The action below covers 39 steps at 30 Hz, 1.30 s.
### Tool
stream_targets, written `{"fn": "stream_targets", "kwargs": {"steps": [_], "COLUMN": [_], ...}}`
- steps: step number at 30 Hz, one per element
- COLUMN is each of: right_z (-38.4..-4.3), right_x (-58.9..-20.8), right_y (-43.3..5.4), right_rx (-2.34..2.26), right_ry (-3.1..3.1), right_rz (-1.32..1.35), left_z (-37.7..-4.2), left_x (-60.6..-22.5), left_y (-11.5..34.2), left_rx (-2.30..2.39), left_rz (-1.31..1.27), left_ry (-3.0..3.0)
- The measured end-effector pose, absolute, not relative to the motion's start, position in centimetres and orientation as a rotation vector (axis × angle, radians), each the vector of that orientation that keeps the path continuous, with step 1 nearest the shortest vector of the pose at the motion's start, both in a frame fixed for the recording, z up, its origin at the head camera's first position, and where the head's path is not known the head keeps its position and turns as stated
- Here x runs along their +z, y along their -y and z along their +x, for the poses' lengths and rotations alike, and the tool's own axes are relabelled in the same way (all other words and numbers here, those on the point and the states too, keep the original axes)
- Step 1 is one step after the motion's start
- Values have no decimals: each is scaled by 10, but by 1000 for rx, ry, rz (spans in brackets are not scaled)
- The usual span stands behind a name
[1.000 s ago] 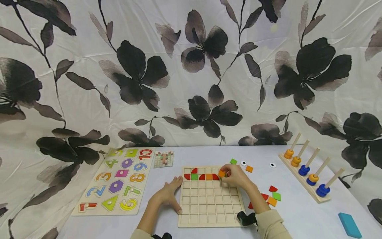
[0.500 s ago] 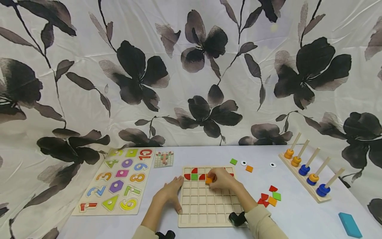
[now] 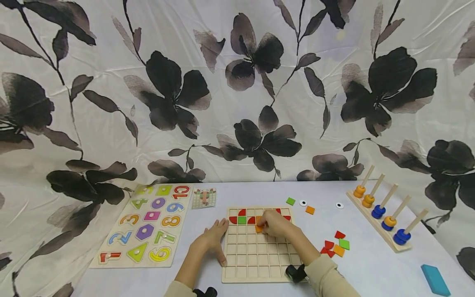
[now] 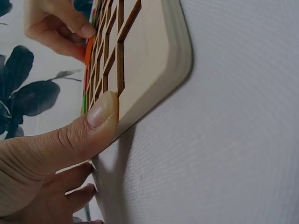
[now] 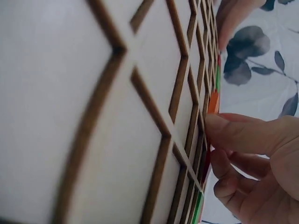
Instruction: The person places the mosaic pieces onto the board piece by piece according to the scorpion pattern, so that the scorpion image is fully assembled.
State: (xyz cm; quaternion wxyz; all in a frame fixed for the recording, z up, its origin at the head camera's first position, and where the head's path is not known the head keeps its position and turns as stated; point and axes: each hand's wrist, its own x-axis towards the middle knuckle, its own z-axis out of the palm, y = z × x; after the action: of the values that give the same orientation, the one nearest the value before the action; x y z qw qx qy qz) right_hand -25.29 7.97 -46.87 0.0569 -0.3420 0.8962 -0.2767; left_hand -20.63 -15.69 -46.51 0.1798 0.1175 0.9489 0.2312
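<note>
Pinching an orange tile [image 3: 258, 229] between thumb and fingers, my right hand [image 3: 276, 225] works, in the head view, over the grid board [image 3: 261, 260]; the tile sits at the lower side of a row of coloured tiles [image 3: 241, 220]. My left hand [image 3: 213, 239] lies spread against the board's left edge, closed round nothing. Loose tiles [image 3: 338, 250] lie to the right, near a peg stand [image 3: 402, 248], and a number puzzle [image 3: 124, 260] lies left. From the left wrist, my thumb tip touches the board's rim near a rounded corner; beyond, the orange tile shows by my right thumb. From the right wrist, my right thumb meets the tile at the grid, the other fingers bent.
</note>
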Motion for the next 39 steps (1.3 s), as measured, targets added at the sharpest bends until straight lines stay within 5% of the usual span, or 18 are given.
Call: {"fn": "stream_targets", "kwargs": {"steps": [30, 39], "right_z": [-256, -279], "right_x": [-475, -471], "right_y": [-107, -168], "right_rx": [-1021, -1081], "right_ry": [-2737, -3070], "right_rz": [-1082, -540], "left_z": [-205, -206], "left_x": [-462, -465], "left_y": [158, 158], "left_rx": [677, 682], "left_rz": [339, 348], "left_ry": [-2677, -2677]}}
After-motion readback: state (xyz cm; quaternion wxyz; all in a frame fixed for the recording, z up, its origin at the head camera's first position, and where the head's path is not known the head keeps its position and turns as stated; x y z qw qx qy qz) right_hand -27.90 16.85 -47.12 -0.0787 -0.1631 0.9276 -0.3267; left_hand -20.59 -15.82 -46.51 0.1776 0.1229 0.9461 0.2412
